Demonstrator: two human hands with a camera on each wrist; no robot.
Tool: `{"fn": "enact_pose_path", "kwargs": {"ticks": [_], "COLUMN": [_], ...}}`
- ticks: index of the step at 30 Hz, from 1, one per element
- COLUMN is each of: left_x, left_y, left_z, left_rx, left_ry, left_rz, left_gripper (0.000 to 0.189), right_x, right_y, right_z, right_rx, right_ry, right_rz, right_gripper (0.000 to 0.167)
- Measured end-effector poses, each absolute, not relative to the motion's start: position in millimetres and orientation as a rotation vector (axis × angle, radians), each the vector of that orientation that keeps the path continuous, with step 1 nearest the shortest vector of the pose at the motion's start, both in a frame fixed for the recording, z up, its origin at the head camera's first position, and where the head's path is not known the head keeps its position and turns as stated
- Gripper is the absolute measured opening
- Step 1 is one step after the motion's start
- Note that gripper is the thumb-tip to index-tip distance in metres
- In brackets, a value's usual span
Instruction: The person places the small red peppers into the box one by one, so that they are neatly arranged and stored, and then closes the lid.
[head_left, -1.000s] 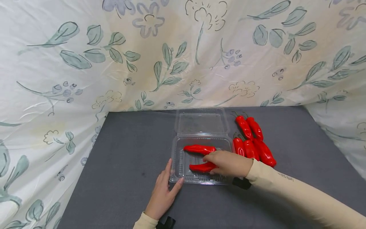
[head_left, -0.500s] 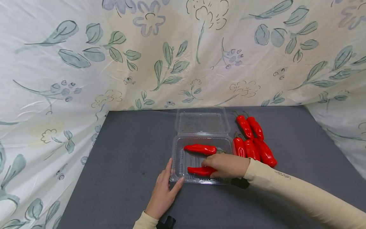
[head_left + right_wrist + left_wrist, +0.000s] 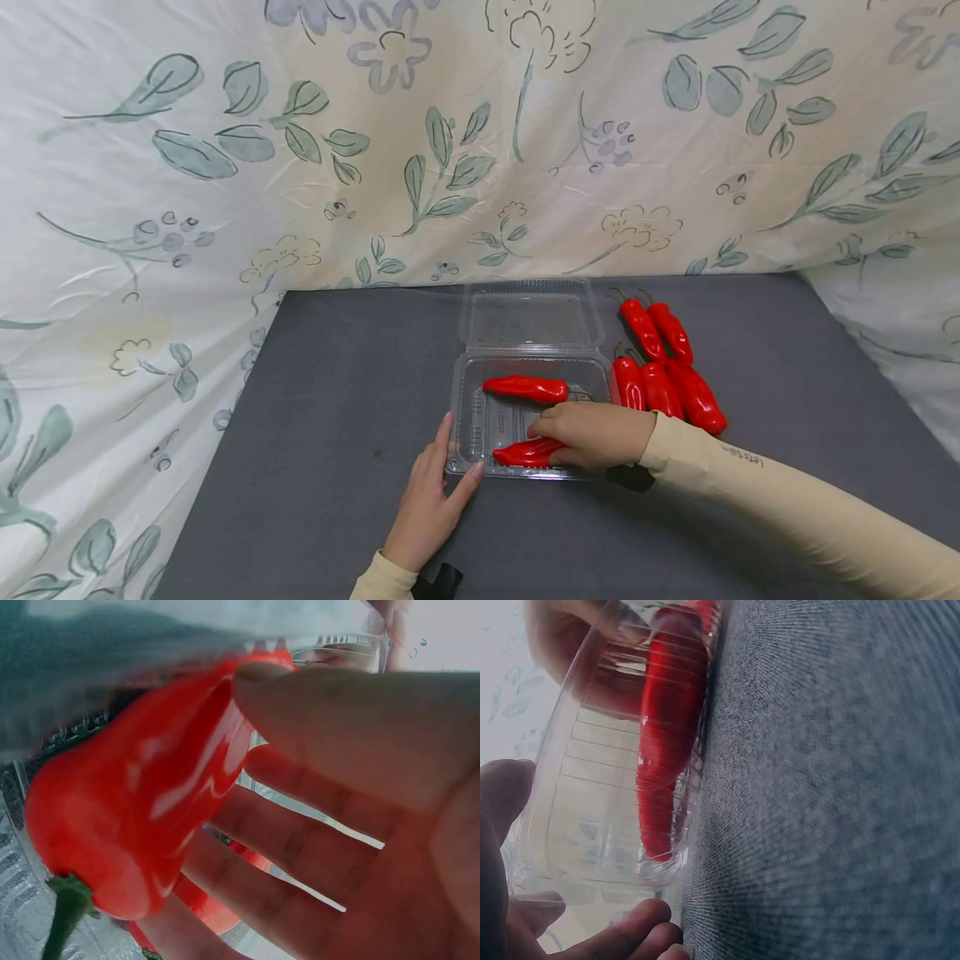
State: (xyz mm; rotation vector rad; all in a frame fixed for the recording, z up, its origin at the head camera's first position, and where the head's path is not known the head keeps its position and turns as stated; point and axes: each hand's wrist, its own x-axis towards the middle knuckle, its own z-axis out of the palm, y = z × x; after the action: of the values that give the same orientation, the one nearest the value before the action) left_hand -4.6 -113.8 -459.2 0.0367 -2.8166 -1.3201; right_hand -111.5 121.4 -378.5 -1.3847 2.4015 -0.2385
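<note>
A clear plastic clamshell container (image 3: 459, 408) lies with its lid folded back on the grey cloth. Inside it, along the near wall, is a red pepper (image 3: 523, 454) that my right hand (image 3: 596, 433) pinches. In the right wrist view the thumb lies on this pepper's side, its fingers reach behind, and the green stem (image 3: 69, 911) points toward the lower left. Another red pepper (image 3: 525, 388) rests farther back in the same tray. My left hand (image 3: 429, 508) touches the container's near left corner, fingers extended along the outside.
Several red peppers (image 3: 660, 392) lie in a cluster right of the container. The container's lid (image 3: 532, 317) spreads toward the back. A floral cloth (image 3: 450, 167) hangs behind the grey table (image 3: 337, 433) and along its sides.
My right hand has shifted slightly left and nearer with the pepper, which now lies closer to the tray's near wall. My left hand has stayed at the corner.
</note>
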Motion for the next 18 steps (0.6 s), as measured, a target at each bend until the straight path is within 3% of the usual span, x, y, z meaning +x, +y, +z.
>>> {"fn": "enact_pose_path", "kwargs": {"ticks": [18], "left_x": [-4.8], "left_y": [-114.6], "left_z": [-458.2], "left_rx": [0.037], "left_ry": [-2.826], "left_rz": [-1.340], "left_gripper": [0.081], "right_x": [-111.8], "right_y": [124.7], "right_z": [-376.0], "right_rx": [-1.390], "right_ry": [2.422], "right_rz": [-0.253], "right_gripper": [0.044]}}
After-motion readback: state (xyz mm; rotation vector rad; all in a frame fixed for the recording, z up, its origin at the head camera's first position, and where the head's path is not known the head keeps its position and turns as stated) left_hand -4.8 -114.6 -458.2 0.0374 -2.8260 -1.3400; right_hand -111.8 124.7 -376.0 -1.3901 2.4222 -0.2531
